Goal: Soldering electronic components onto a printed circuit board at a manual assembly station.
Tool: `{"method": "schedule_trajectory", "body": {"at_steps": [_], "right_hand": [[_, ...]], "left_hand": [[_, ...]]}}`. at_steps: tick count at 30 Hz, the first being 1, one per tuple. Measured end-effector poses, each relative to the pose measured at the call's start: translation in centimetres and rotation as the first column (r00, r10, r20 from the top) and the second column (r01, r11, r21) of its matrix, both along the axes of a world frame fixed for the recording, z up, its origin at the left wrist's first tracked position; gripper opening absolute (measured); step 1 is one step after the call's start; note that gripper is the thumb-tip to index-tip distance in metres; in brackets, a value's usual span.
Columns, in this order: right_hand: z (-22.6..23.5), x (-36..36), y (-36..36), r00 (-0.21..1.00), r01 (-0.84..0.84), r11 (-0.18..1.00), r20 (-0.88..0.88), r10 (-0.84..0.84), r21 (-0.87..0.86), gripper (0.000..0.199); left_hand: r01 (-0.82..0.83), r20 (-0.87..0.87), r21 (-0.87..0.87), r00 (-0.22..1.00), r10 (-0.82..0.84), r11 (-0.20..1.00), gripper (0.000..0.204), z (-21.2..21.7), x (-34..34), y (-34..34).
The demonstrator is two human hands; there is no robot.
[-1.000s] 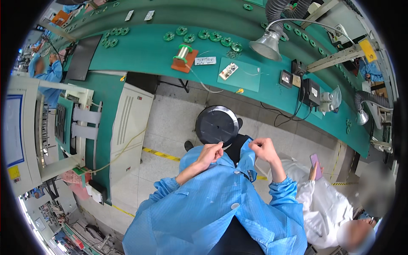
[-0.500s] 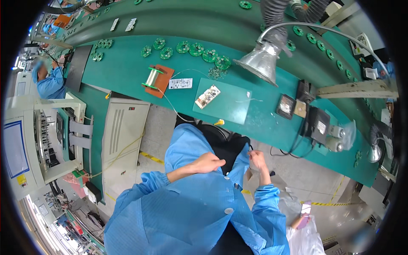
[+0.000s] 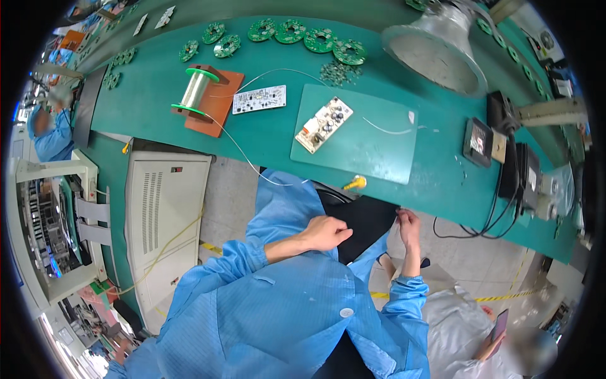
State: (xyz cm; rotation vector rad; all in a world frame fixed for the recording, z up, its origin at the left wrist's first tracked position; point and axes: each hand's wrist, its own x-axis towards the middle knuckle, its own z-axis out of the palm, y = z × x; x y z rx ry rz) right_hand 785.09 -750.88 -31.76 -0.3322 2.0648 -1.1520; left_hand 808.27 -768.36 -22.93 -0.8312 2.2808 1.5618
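By the bench [image 3: 145, 95], the left hand [image 3: 326, 233] curls over the blue coat [image 3: 271, 303]. The right hand [image 3: 409, 228] pinches narrowly. What either holds, I can't tell.

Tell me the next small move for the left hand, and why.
Probably raise the left hand toward the pale circuit board: the hand is curled near the lap with nothing visible in it, while the board lies on the green mat ahead.
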Motion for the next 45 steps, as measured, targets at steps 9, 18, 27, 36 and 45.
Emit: {"method": "schedule_trajectory", "body": {"at_steps": [9,18,27,36,45], "right_hand": [[1.4,2.9,-0.3,0.991,0.057,0.988,-0.115,-0.074,-0.146,0.034],[1.7,3.5,-3.0,0.96,0.136,0.868,-0.152,-0.234,-0.477,0.028],[2.2,1.3,-4.7,0.902,0.139,0.893,-0.317,-0.292,-0.427,0.031],[3.0,0.9,-6.6,0.825,0.215,0.83,-0.358,-0.437,-0.515,0.028],[3.5,-0.2,-6.6,0.749,0.36,0.719,-0.276,-0.603,-0.594,0.029]], "left_hand": [[-0.054,-0.207,-0.113,0.978,0.03,0.992,0.024,-1.4,-3.8,0.1],[-0.123,-0.222,-0.588,0.975,-0.013,0.8,0.057,-3.8,-12.3,0.0],[0.023,-0.144,-0.476,0.984,-0.103,0.879,0.061,-3.3,-15.5,1.2],[0.026,-0.076,-0.383,0.995,-0.06,0.923,0.053,-4.9,-9.2,0.0],[-0.044,-0.098,-0.345,0.995,0.011,0.938,0.048,-3.9,-6.7,-0.2]]}}
